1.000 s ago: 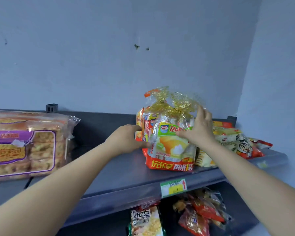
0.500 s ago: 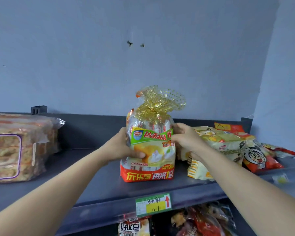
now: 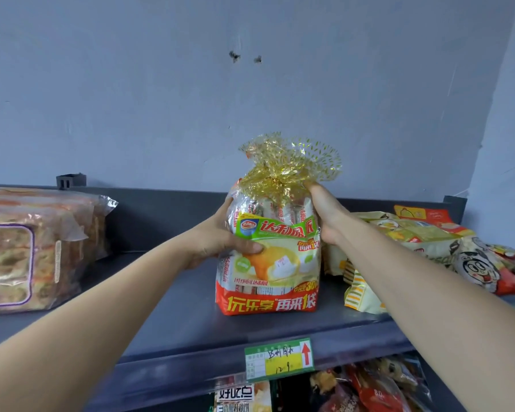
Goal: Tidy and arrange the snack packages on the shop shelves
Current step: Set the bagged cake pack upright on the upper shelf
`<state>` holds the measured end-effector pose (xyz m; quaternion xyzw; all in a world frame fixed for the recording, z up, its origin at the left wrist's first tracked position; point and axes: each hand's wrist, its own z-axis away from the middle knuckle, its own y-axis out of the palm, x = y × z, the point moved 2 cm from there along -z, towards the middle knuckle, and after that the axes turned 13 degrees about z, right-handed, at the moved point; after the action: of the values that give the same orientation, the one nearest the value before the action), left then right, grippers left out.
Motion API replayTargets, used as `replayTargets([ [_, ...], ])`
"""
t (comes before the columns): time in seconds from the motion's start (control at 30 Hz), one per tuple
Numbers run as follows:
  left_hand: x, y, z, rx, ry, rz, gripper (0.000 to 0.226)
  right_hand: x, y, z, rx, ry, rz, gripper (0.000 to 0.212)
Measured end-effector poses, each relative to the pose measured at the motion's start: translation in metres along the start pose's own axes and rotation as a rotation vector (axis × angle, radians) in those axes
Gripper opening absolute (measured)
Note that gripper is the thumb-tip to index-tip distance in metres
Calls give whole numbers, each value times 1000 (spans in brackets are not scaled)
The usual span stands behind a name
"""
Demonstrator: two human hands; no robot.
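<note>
Cake bag [image 3: 269,263] upright at frame centre, long axis vertical; fingers of left hand [image 3: 217,242] and right hand [image 3: 324,214] grip its opposite flanks

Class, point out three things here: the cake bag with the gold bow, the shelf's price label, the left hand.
cake bag [image 3: 277,263], head view, on its printed front.
price label [image 3: 282,364], head view, on its yellow patch.
left hand [image 3: 217,240], head view, on its back.

Your left hand [image 3: 217,242] and right hand [image 3: 324,212] grip the cake bag [image 3: 272,257] from either side, upright on the shelf [image 3: 176,331]. Flat packets [image 3: 422,242] lie just beyond your right wrist.
</note>
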<state>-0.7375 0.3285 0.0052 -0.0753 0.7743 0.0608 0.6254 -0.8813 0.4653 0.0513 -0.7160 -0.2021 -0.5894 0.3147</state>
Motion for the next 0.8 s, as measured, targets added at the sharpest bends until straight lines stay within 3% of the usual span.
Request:
replayTargets([
  [0.13,2,-4,8,-133,35,-5,85,5,8,-3,75,-25,0,34],
  [0.33,7,-6,19,-251,81,19,92,3,12,-8,76,-65,-21,47],
  [0.43,6,-3,22,-247,100,20,103,3,3,-16,47,-60,31,23],
  [0.6,-16,-3,23,-328,129,-20,144,20,-16,-40,-127,-68,74,24],
  [0.63,-21,-3,21,-328,131,-65,143,22,-17,-45,-114,-74,81,25],
  [0.73,-39,0,16,-321,135,-176,103,33,-20,-45,40,-125,60,30],
  [0.8,-51,-1,13,-343,100,-286,113,35,-17,-54,137,-140,121,31],
])
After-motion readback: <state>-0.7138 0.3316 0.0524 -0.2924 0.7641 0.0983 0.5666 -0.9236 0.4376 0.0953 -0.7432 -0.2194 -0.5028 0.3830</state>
